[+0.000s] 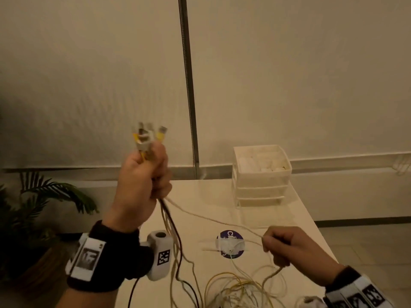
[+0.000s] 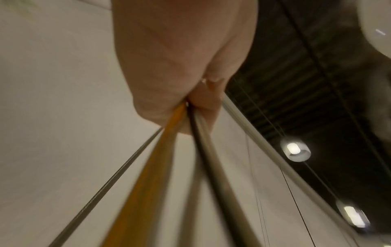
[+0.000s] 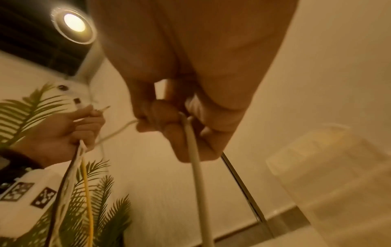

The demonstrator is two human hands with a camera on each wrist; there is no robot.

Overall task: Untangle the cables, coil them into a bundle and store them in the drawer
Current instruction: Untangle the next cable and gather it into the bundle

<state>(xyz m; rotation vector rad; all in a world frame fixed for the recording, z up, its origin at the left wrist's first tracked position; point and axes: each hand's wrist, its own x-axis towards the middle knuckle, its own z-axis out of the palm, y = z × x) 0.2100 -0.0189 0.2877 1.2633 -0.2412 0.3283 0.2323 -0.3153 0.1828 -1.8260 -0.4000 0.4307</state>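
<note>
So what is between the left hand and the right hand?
In the head view, one pale cable runs from the left hand to the right hand, above the table.

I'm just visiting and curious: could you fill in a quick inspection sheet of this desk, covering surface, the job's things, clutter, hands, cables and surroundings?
Surface: pale table, cables spread over its near part.
Job's things: cable ends gathered upright in the left fist; drawer unit at the far edge, drawers shut.
Clutter: round purple sticker with white ties on it.
Hands: left hand raised, grips the bundle; right hand lower, fingers curled round a white cable.
Cables: yellow, white and dark strands hang from the left hand to a loose tangle on the table.
Surroundings: potted palm left, pale wall, metal pole.
</note>
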